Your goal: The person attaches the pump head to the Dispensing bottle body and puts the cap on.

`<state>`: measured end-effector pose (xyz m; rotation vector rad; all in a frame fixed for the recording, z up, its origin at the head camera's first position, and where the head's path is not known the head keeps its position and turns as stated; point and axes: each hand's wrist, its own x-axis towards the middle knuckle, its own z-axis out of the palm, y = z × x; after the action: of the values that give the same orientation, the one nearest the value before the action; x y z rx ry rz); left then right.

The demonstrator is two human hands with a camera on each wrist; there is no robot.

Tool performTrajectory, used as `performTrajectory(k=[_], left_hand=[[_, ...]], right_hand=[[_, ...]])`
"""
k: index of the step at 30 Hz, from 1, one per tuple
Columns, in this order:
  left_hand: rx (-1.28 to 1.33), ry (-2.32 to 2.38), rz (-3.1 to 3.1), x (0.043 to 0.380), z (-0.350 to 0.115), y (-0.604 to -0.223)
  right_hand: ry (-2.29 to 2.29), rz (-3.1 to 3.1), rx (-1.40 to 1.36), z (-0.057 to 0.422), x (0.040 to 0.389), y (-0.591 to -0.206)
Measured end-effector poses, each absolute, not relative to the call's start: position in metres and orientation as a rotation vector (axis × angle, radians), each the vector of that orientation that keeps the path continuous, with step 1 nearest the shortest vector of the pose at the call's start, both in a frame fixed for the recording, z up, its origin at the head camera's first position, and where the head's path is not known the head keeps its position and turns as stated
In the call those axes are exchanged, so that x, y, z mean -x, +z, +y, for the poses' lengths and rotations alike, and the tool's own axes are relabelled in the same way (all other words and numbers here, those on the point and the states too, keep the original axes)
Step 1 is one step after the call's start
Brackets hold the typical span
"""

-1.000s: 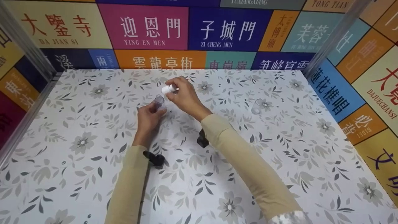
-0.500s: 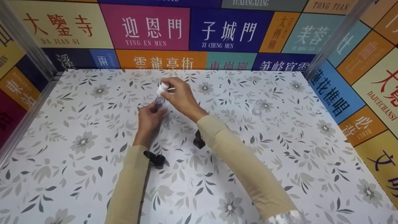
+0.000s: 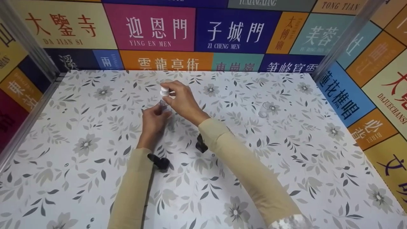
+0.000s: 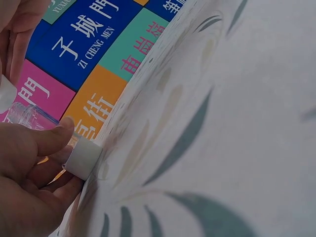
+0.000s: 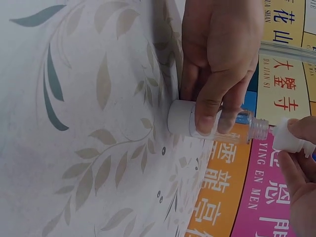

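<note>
My left hand [image 3: 155, 119] grips a clear bottle [image 5: 234, 123] with a white bottom section [image 5: 181, 117]. The bottle stands upright on the table, its bare threaded neck [image 5: 258, 129] pointing up. Thumb and fingers of my right hand [image 3: 183, 100] pinch a white pump head [image 3: 164, 91] from above. In the right wrist view the pump head's lower rim is right at the bottle's mouth, lined up with the neck. A short spout shows on the pump head there. My left fingers hide part of the bottle's body.
A clear cap-like piece [image 3: 264, 109] lies on the table to the right. White floral cloth [image 3: 203, 190] covers the table. Behind it rises a wall of coloured panels [image 3: 149, 27], with clear upright strips at both back corners.
My right hand has moved left with the pump head, turned it upright and lowered it to the bottle's mouth. The left hand and the bottle have stayed in place.
</note>
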<state>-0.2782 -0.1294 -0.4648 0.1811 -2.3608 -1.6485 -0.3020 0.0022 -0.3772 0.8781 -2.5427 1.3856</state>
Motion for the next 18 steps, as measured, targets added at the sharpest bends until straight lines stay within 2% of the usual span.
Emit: performTrajectory(k=[18], left_hand=[[-0.162, -1.642, -2.344, 0.2768, -0.1287, -0.4635]], right_hand=[[1.322, -2.561, -0.898, 0.0012, 0.2997, -0.3764]])
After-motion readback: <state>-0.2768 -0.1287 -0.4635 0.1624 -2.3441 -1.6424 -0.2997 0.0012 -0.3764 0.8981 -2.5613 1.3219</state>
